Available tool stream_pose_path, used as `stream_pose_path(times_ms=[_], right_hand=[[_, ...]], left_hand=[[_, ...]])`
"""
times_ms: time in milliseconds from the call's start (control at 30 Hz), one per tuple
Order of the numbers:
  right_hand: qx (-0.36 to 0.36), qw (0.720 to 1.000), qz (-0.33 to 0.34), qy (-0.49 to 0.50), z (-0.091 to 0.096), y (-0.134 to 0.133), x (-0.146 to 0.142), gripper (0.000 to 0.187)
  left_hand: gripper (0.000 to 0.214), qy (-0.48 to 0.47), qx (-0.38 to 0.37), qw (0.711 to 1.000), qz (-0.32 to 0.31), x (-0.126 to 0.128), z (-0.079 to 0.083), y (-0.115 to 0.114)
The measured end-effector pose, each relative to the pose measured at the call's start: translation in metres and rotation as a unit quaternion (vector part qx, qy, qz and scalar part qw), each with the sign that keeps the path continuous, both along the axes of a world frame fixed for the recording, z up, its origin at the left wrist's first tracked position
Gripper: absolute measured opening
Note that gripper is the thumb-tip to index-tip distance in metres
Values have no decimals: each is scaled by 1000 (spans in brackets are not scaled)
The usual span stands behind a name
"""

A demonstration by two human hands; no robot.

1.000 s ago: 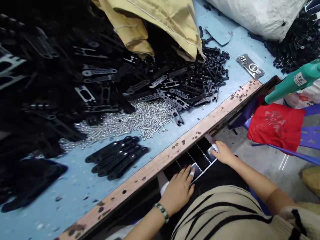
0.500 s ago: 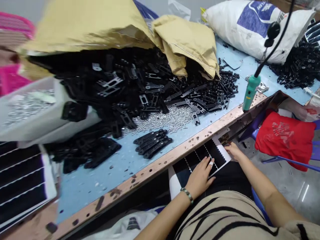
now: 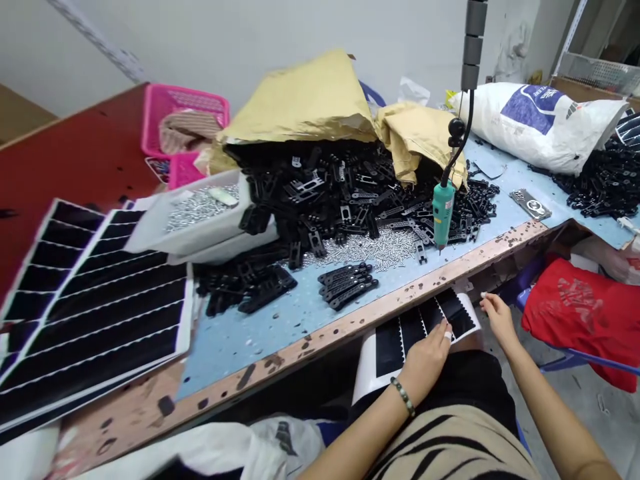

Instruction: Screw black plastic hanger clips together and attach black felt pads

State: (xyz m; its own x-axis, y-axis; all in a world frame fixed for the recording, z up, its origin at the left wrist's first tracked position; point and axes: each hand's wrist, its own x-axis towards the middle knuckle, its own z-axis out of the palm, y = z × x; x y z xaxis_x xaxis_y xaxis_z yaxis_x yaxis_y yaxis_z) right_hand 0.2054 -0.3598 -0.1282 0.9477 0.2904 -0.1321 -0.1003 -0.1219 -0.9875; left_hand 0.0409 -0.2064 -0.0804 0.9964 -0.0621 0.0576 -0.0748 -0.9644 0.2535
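Sheet of black notched strips (image 3: 425, 325) sits on the person's lap, just below the bench edge, tilted up toward the right. Left hand (image 3: 426, 362) lies on it, fingers close together and pressing down, one fingertip taped white (bandage, probably). Right hand (image 3: 497, 319) is just off the sheet's right end, fingers curled in; I can't tell from here if they pinch anything, too small.

Above them runs the stained wooden bench edge (image 3: 310, 340), then the pale blue bench top (image 3: 250, 340). On it: a neat group of black bars (image 3: 347, 285), loose silver screws (image 3: 370, 248), and a big heap of black metal parts (image 3: 325, 200) spilling from a kraft paper bag (image 3: 300, 107). Green electric screwdriver (image 3: 443, 213) hangs over the heap on its cord.

Upper right: white sack (image 3: 535, 123), more black parts (image 3: 605, 187). Right: red cloth (image 3: 575, 313) on a chair. Left: white tub of screws (image 3: 200, 213), stacked strip sheets (image 3: 90, 300) on a red table (image 3: 75, 147), pink basket (image 3: 180, 113) behind.
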Motion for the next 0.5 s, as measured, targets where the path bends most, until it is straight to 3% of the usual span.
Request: stream_pose_path(times_ms=[100,200,367,500], right_hand=[[-64,991,6,-118,12,-7,-10,38],[-167,953,106,-228,8,0,-27,36],[-262,916,231,-197,-14,25,-50,47],[-305,906,243,-164,-18,40,-52,57]], left_hand=[[46,29,-41,998,49,15,3,-15],[43,73,-86,991,77,26,-3,-28],[46,102,-142,981,81,11,-13,-12],[60,114,-161,971,136,-8,-11,10]])
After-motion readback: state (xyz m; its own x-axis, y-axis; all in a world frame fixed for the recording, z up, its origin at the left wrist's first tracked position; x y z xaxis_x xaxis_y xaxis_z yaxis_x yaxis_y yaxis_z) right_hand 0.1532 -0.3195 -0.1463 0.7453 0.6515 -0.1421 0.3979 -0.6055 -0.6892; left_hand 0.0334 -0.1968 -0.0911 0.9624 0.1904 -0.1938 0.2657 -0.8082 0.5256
